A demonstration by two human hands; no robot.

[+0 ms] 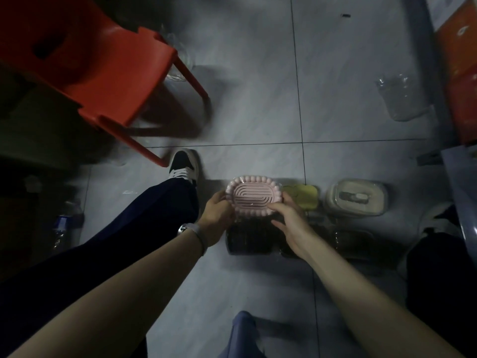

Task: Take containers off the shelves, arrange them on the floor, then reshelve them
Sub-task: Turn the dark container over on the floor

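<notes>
Our left hand (pixel 218 210) clasps the left end of the pink slotted dish (pixel 254 197) and our right hand (pixel 289 217) pinches its right rim, holding it level and low over the floor (pixel 258 99). We judge this is to line it up at the left end of a row. The dish looks empty; just beside it stands a yellow-green tub (pixel 303 196), then a clear lidded box (pixel 356 198) of pale stuff, with dark containers (pixel 245 240) nearer us.

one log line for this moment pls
phase: arranging on floor | left hand: grips pink dish | right hand: grips pink dish | beside: yellow container, clear lidded container
</notes>
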